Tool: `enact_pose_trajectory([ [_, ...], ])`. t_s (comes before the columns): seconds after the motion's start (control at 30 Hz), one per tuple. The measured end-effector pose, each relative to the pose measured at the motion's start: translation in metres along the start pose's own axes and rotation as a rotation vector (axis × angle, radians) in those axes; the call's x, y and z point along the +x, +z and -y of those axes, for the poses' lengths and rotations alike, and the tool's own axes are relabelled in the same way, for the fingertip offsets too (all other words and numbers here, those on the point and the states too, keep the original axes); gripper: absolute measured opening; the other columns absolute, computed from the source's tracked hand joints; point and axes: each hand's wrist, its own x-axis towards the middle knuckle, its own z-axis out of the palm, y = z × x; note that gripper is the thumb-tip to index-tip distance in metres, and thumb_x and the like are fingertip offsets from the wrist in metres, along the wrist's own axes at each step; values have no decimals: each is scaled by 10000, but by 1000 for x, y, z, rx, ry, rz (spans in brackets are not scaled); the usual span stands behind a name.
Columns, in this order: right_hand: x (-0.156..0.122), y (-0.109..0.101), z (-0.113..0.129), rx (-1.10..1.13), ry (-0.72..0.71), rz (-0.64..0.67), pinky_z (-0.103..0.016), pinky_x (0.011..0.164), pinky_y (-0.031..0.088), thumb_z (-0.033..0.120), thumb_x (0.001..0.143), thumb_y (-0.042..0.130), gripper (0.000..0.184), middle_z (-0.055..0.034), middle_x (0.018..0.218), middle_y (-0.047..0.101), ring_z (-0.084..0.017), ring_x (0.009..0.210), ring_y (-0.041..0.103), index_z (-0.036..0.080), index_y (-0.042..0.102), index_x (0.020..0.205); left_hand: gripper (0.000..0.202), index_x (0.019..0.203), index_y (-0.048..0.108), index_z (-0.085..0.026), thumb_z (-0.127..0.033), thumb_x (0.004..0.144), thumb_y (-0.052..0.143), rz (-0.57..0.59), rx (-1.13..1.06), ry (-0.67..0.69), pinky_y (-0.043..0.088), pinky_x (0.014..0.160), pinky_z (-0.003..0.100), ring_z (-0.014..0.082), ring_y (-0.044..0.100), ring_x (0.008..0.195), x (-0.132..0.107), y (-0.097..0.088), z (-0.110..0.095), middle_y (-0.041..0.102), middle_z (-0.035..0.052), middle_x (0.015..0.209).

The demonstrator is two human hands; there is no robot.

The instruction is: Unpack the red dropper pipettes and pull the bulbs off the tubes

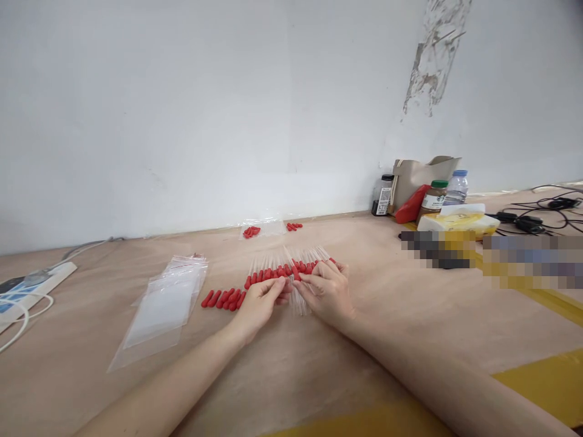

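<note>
I am pinching a red bulb (296, 272) narrowly between the thumb and fingers of my right hand (331, 292), so it is sitting right at those fingertips, above the table (255, 382). My left hand (260, 304) is resting just beside it with thumb and forefinger brought together, and I cannot tell whether they are gripping anything. Between and below my hands, clear tubes (299, 305) are lying in a bunch. Just beyond my fingertips a row of droppers (267, 274) is stretching across, red ends toward me and clear ends pointing away. To the left of my left hand, loose bulbs (223, 299) are lying close together. Farther left, clear bags (159, 306) are lying flat and overlapping. Near the wall (182, 121), another clear bag (272, 228) is lying with red pieces (251, 232) at its left end, though I cannot tell whether they are inside or on top; more red pieces are lying by its right end. Well off to the right, a green-capped jar (433, 199) is holding something brown, a black-lidded jar (383, 195) is showing dark contents low down, and a blue-capped bottle (456, 189) is standing behind a tissue pack (458, 225). A beige bag (412, 176) is standing among them, a red pouch (412, 207) leaning before it. Cables (531, 223) are sprawling farther right, and a power strip (61, 273) is lying at far left.
</note>
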Motion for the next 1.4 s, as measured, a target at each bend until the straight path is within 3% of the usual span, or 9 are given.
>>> enact_pose_trajectory([
  [0.13, -5, -5, 8, 40, -115, 34, -326, 726, 255, 398, 755, 575, 175, 2, 613, 495, -126, 641, 419, 249, 666, 739, 355, 784, 628, -115, -450, 768, 510, -8, -157, -58, 456, 586, 252, 141, 580, 629, 4, 18, -6, 628, 57, 694],
  [0.3, 10, -24, -9, 19, -132, 49, -333, 792, 293, 478, 733, 570, 313, -64, 923, 552, -189, 861, 471, 221, 624, 902, 264, 800, 649, -169, -382, 807, 492, -61, 535, 296, 434, 623, 279, 163, 571, 670, -8, -6, -5, 626, 36, 722],
  [0.4, 16, -30, -15, 12, -283, 147, -379, 889, 237, 443, 765, 551, 335, -57, 1054, 567, -215, 988, 455, 247, 574, 1036, 218, 893, 646, -201, -322, 832, 475, -54, 776, 495, 439, 694, 287, 164, 575, 752, -14, -23, 4, 628, 41, 831],
  [0.53, 6, -20, -13, 78, -423, 268, -408, 907, 180, 342, 841, 478, 240, -4, 889, 646, -169, 915, 485, 280, 564, 1056, 212, 915, 628, -181, -287, 853, 456, -18, 874, 633, 450, 653, 256, 141, 562, 713, -18, -31, 19, 607, 45, 801],
  [0.77, -12, -15, -2, 87, -424, 294, -400, 874, 196, 251, 848, 441, 182, 33, 572, 583, -118, 670, 440, 247, 623, 842, 166, 950, 600, -180, -217, 853, 470, 50, 890, 792, 442, 608, 216, 115, 548, 662, -30, -32, 30, 593, 29, 758],
  [0.97, -13, -23, -5, 107, -464, 302, -397, 872, 196, 242, 829, 460, 157, 44, 541, 563, -118, 665, 448, 240, 614, 800, 162, 893, 607, -175, -179, 852, 450, 66, 894, 822, 434, 580, 219, 117, 537, 616, -38, -41, 29, 584, 25, 691],
  [1.13, -10, -21, -19, 110, -243, 222, -345, 813, 241, 267, 823, 493, 164, 24, 584, 593, -115, 658, 466, 242, 651, 790, 167, 912, 612, -189, -176, 846, 459, -57, 863, 722, 444, 592, 192, 108, 561, 656, -47, -62, 33, 591, 24, 740],
  [1.27, -8, -12, -15, 144, -109, 148, -310, 761, 263, 317, 814, 521, 167, 20, 586, 616, -100, 595, 480, 247, 671, 834, 224, 1019, 595, -198, -186, 848, 450, -109, 858, 713, 458, 658, 195, 112, 568, 738, -53, -60, 32, 586, 34, 847],
  [1.4, -7, -13, -11, 137, 32, 167, -290, 720, 286, 227, 827, 464, 209, -22, 724, 662, -110, 636, 530, 198, 651, 914, 303, 1105, 568, -201, -252, 855, 404, -260, 909, 545, 464, 684, 240, 143, 556, 805, -46, -68, 25, 550, 56, 923],
])
